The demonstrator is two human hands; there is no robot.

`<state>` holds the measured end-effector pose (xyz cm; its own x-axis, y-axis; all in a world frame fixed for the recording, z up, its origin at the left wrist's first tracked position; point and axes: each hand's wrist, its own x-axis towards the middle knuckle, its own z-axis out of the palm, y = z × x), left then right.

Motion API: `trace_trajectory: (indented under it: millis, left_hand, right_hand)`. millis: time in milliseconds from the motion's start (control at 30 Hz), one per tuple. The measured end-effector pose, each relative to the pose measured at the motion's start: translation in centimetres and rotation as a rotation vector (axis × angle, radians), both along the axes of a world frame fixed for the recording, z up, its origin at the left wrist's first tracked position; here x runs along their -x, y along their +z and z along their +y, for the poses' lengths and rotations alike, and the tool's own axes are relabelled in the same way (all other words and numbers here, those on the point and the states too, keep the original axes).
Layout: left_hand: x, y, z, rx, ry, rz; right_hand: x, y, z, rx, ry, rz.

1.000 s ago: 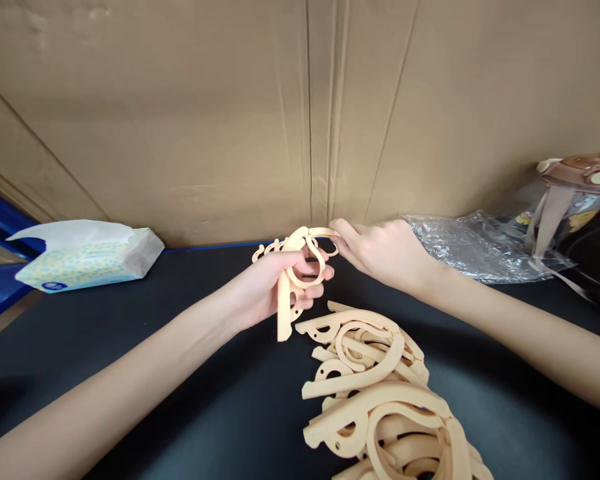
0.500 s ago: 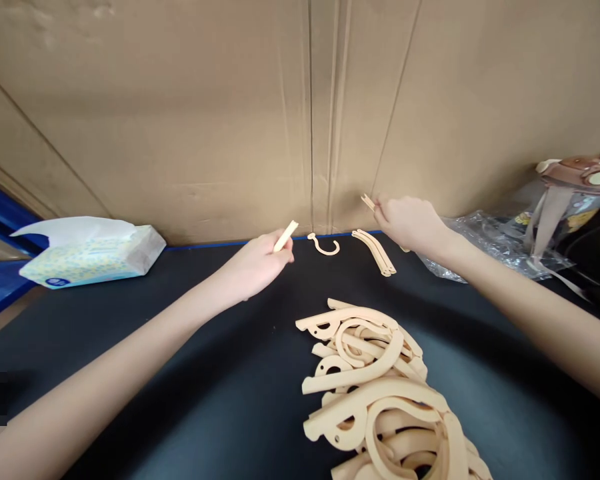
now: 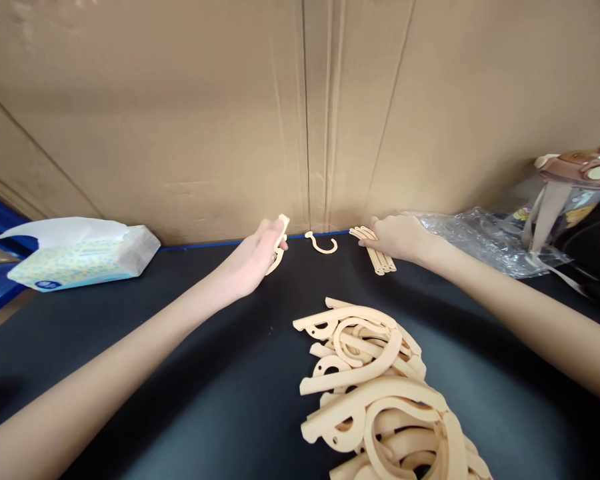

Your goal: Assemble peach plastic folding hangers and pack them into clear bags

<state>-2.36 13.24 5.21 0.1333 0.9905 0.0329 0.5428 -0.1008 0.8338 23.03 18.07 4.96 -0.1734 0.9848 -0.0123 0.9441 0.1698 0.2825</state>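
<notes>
My left hand point(image 3: 255, 259) is closed around a beige plastic hanger arm point(image 3: 277, 261), held upright by the cardboard; the fingers cover much of it. To its right a loose hanger hook point(image 3: 325, 248) lies flat on the black table. My right hand point(image 3: 399, 237) has its fingers closed on a hanger arm at the small row of hanger arms point(image 3: 381, 261), which lie side by side. Nearer to me is a big heap of beige folding hanger parts point(image 3: 353, 381), with curved arms and hooks overlapping.
A tissue pack point(image 3: 80, 257) sits at the left. Crumpled clear plastic point(image 3: 485, 240) and a bottle with a brown lid and strap point(image 3: 575, 170) stand at the right. Tall cardboard point(image 3: 205, 120) walls off the table's far edge.
My right hand has come down and left, bringing its hanger arm onto the row, which now looks wider. My left hand has turned its piece more upright and shifted slightly left.
</notes>
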Motion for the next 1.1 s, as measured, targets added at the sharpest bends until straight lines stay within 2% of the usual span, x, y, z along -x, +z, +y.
trace_trajectory:
  millis: [100, 167, 200, 267, 300, 367, 500, 600, 667, 833, 967, 1100]
  left_hand:
    - [-0.8, 0.9, -0.4, 0.042, 0.012, -0.228]
    - [-1.7, 1.9, -1.2, -0.003, 0.008, -0.307]
    - [-2.1, 2.3, -1.7, -0.028, -0.007, -0.322]
    - [-2.8, 3.0, -2.8, -0.093, -0.055, -0.277]
    - [-3.0, 3.2, -3.4, -0.141, -0.074, -0.225]
    - [-3.2, 3.4, -4.3, -0.243, -0.105, -0.133]
    - [-2.9, 4.1, -5.1, -0.348, -0.191, -0.062]
    - [-2.8, 4.8, -5.0, -0.420, -0.175, 0.014]
    - [-2.9, 5.1, -4.8, -0.407, -0.164, 0.001]
    - [-2.9, 4.4, -4.0, -0.288, -0.139, -0.211]
    - [-2.7, 3.7, -3.4, -0.258, -0.111, -0.205]
    - [-2.9, 3.5, -3.3, -0.268, -0.226, -0.150]
  right_hand:
    - [0.7, 0.7, -0.9, -0.125, 0.020, 0.095]
    - [1.6, 1.4, -2.2, -0.166, 0.149, 0.369]
    - [2.1, 1.8, -3.0, -0.130, 0.262, 0.569]
    - [3.1, 2.5, -4.7, 0.061, 0.533, 0.948]
    - [3.5, 2.7, -5.4, 0.098, 0.600, 1.074]
    - [4.0, 3.1, -6.4, 0.112, 0.647, 1.219]
    - [3.4, 3.9, -6.2, 0.003, 0.636, 1.324]
    - [2.6, 4.5, -5.6, -0.120, 0.645, 1.313]
    - [2.4, 4.7, -5.4, -0.140, 0.630, 1.333]
    - [2.6, 4.5, -5.4, -0.065, 0.586, 1.436]
    - [2.6, 4.5, -5.1, -0.084, 0.539, 1.507]
    - [2.8, 4.5, -5.4, 0.129, 0.557, 1.539]
